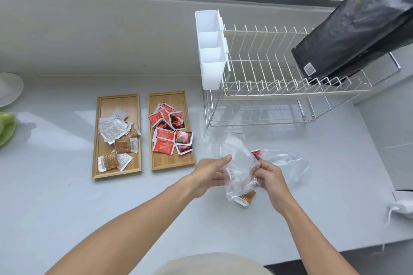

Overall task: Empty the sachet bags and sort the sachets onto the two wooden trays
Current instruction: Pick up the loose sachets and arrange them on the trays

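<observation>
Two wooden trays lie side by side on the counter. The left tray (116, 102) holds several brown and white sachets (121, 140). The right tray (171, 164) holds several red and black sachets (169, 130). To their right, my left hand (210, 174) and my right hand (271, 177) both grip a clear plastic bag (238, 163) held above the counter. A brown sachet (245, 200) sits at the bag's lower end. A red sachet (256, 154) shows just above my right hand, beside a second clear bag (282, 158) lying on the counter.
A white wire dish rack (279, 78) with a white plastic caddy (211, 51) stands behind the bags, and a large black pouch (348, 35) leans on it. A white plate (10, 88) and a green object (6, 127) sit at the far left. A white item (402, 206) lies at the right edge.
</observation>
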